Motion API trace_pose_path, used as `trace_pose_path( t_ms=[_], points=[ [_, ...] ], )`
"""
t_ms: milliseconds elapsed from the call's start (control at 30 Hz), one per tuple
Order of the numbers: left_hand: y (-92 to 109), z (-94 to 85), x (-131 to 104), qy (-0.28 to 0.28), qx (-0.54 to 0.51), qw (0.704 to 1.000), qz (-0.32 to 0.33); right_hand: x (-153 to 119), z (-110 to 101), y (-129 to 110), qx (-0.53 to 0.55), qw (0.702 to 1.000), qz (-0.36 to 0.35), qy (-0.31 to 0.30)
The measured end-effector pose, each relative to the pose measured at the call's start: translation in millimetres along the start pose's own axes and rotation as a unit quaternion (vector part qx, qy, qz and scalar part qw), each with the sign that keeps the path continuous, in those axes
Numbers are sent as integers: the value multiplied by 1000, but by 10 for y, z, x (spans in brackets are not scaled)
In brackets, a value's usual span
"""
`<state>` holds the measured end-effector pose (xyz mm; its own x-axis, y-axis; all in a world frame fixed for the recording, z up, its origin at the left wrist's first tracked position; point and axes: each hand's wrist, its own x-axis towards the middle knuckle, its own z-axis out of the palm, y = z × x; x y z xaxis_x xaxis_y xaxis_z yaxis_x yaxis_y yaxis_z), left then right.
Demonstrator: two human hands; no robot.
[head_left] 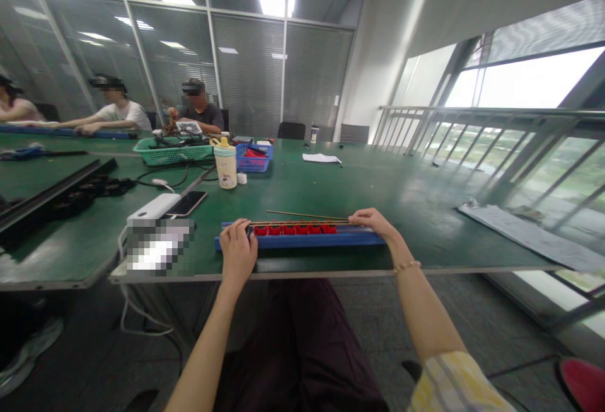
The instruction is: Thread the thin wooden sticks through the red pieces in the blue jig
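Observation:
A long blue channel-shaped bar (302,243) lies across the table before me, with several red pieces (288,230) in a row along it. My left hand (239,245) is closed over the bar's left end, its fingers curled at the top edge. Above the right end, my right hand (373,218) pinches the end of a thin tan rod (293,223), which runs along the top of the red pieces towards my left hand. A second thin rod (302,214) slants just behind the bar, its right end close to my right fingertips; whether they hold it too is unclear.
Left of the bar are a white power strip (154,208) and a phone (189,203). Farther back stand a cream cup (225,169), a green basket (172,155) and a blue basket (255,164). A clipboard (520,232) lies right. Several people sit at far left.

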<state>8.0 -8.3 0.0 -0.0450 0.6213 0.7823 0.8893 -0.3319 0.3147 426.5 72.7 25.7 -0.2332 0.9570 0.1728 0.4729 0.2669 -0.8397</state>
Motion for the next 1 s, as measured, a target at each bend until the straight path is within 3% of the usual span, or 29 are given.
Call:
trace_pose_path(
  t_ms=[433,833,1000],
  points=[
    [-18,5,-5,-21,24,999,4,-3,12,-34,-18,999,-23,22],
    [13,-7,-12,-28,47,999,4,43,24,145,-20,987,-46,151],
    [7,4,-13,-24,41,999,1,71,18,249,-91,968,-33,231]
  ],
)
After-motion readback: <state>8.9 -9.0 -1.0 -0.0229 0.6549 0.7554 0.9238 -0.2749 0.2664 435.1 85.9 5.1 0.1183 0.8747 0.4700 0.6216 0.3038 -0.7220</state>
